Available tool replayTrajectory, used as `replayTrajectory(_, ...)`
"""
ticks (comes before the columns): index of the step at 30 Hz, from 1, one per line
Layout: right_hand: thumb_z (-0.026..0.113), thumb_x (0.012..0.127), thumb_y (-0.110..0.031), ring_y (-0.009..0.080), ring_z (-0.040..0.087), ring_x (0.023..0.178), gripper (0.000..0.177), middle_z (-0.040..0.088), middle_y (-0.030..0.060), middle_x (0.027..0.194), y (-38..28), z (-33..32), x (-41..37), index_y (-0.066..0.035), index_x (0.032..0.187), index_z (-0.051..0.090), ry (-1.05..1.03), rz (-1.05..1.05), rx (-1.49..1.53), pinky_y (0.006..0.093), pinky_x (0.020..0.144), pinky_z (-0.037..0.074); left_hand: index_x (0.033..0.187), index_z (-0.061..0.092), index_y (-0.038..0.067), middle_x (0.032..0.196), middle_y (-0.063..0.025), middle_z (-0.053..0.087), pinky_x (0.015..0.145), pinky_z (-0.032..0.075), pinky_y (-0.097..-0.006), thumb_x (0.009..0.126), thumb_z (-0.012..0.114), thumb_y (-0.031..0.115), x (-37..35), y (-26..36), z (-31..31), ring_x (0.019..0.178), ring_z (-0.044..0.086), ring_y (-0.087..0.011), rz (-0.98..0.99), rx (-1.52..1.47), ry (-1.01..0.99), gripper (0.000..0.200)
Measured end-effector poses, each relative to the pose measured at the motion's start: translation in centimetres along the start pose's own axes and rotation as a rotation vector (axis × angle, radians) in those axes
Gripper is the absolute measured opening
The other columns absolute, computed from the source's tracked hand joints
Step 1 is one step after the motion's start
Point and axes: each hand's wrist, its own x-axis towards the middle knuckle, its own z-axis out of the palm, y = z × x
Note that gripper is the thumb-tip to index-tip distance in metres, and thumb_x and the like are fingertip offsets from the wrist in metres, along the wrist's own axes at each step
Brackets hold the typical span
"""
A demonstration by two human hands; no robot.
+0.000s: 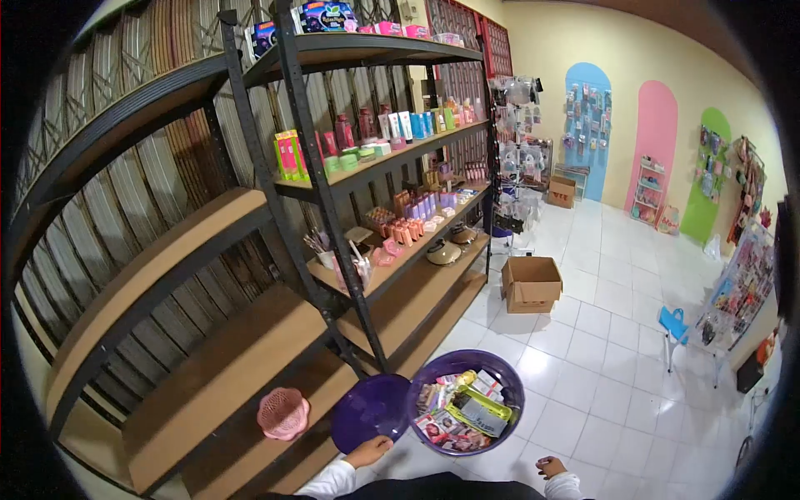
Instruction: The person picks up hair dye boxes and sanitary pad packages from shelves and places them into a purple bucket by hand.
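My left hand (369,451) is closed on the near edge of a round, dark purple lid (367,412), held tilted beside the lowest shelf. Right next to it, on the floor, stands a deep purple tub (518,408) filled with mixed packets. A lime-green and grey package (481,410) lies on top of them. Off to the tub's right, my right hand (550,467) hangs over the tiles with its fingers loosely bent and nothing visible in it.
A pink openwork basket (283,414) sits on a low shelf at left. The black-framed rack (379,325) carries cosmetics on its upper boards. An open cardboard box (532,285) stands on the white tiles, with a blue seat (673,323) farther right.
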Motion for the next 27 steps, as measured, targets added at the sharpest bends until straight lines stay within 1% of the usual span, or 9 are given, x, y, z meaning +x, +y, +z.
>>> replayTrajectory(4, 0.057, 0.088, -0.029, 0.0204, 0.064, 0.071, 0.023, 0.066, 0.0041, 0.088, 9.4, -7.4, 1.6, -0.011, 0.102, 0.059, 0.057, -0.025, 0.196, 0.0344, 0.049, 0.047, 0.117, 0.052, -0.001, 0.105, -0.0204, 0.06, 0.087, 0.043, -0.0381, 0.095, 0.04, 0.04, 4.7, 5.0, 5.6, 0.099, 0.058, -0.0325, 0.178, 0.077, 0.005, 0.048)
replayTrajectory(5, 0.054, 0.088, -0.038, 0.0168, 0.061, 0.063, 0.036, 0.066, 0.0068, 0.078, 11.4, -9.5, 1.2, -0.004, 0.098, 0.061, 0.122, -0.124, 0.16, 0.033, 0.05, 0.048, 0.116, 0.051, -0.002, 0.108, -0.0244, 0.059, 0.087, 0.043, -0.0418, 0.095, 0.038, 0.039, 4.0, 9.5, 5.9, 0.102, 0.057, -0.0368, 0.215, 0.044, -0.048, 0.048)
replayTrajectory(8, 0.051, 0.089, -0.032, 0.0165, 0.059, 0.064, 0.031, 0.065, 0.0068, 0.084, 18.4, -16.0, 2.6, -0.005, 0.099, 0.061, 0.122, -0.073, 0.228, 0.0318, 0.049, 0.047, 0.107, 0.057, 0.0, 0.103, -0.0255, 0.06, 0.082, 0.044, -0.0474, 0.091, 0.042, 0.05, 6.4, 13.1, 9.8, 0.097, 0.057, -0.0419, 0.027, 0.301, -0.029, 0.054)
replayTrajectory(9, 0.051, 0.088, -0.029, 0.0155, 0.059, 0.067, 0.028, 0.064, 0.0051, 0.088, 16.8, -17.9, -0.2, -0.008, 0.104, 0.059, 0.12, 0.073, 0.365, 0.0323, 0.051, 0.048, 0.108, 0.058, 0.002, 0.102, -0.0236, 0.061, 0.08, 0.045, -0.0476, 0.09, 0.043, 0.049, 6.7, 13.5, 11.1, 0.096, 0.058, -0.0406, 0.166, 0.324, 0.063, 0.052)
replayTrajectory(12, 0.053, 0.089, -0.028, 0.0168, 0.059, 0.078, 0.023, 0.062, 0.002, 0.097, 15.1, -22.1, -3.1, -0.014, 0.107, 0.056, 0.163, 0.193, 0.343, 0.0338, 0.061, 0.047, 0.116, 0.054, 0.002, 0.109, -0.0223, 0.06, 0.086, 0.045, -0.0442, 0.089, 0.047, 0.043, 7.2, 16.4, 13.1, 0.102, 0.057, -0.0378, 0.072, 0.302, -0.008, 0.049)
replayTrajectory(18, 0.057, 0.086, -0.025, 0.0147, 0.058, 0.082, 0.028, 0.06, 0.0007, 0.104, 11.3, -26.5, -2.3, -0.015, 0.112, 0.054, 0.164, 0.251, 0.516, 0.0324, 0.066, 0.045, 0.122, 0.051, 0.002, 0.117, -0.0218, 0.057, 0.093, 0.042, -0.0434, 0.087, 0.05, 0.045, 8.6, 10.1, 17.0, 0.108, 0.055, -0.0362, -0.36, 0.497, -0.201, 0.055)
replayTrajectory(21, 0.057, 0.087, -0.027, 0.0181, 0.057, 0.091, 0.031, 0.059, 0.0029, 0.107, 8.2, -28.0, 0.6, -0.014, 0.115, 0.053, 0.102, 0.205, 0.48, 0.0342, 0.071, 0.046, 0.114, 0.058, 0.003, 0.113, -0.0218, 0.059, 0.093, 0.042, -0.0444, 0.085, 0.05, 0.049, 8.5, 4.7, 18.4, 0.107, 0.056, -0.037, -0.45, 0.482, -0.211, 0.055)
replayTrajectory(24, 0.058, 0.087, -0.028, 0.0151, 0.058, 0.084, 0.03, 0.06, 0.0005, 0.104, 4.4, -29.6, 4.7, -0.015, 0.113, 0.054, 0.051, 0.135, 0.447, 0.0319, 0.066, 0.046, 0.108, 0.061, 0.003, 0.104, -0.0214, 0.063, 0.091, 0.043, -0.0432, 0.086, 0.048, 0.049, 10.7, -1.7, 20.4, 0.102, 0.058, -0.0361, -0.554, 0.596, -0.325, 0.053)
replayTrajectory(27, 0.057, 0.088, -0.03, 0.0177, 0.059, 0.088, 0.029, 0.06, 0.0021, 0.105, 1.2, -31.8, 9.1, -0.015, 0.113, 0.053, 0.021, 0.061, 0.41, 0.0337, 0.07, 0.047, 0.093, 0.067, 0.0, 0.098, -0.0215, 0.064, 0.088, 0.044, -0.0444, 0.085, 0.048, 0.047, 13.3, -3.6, 22.1, 0.094, 0.06, -0.0365, -0.45, 0.652, -0.32, 0.051)
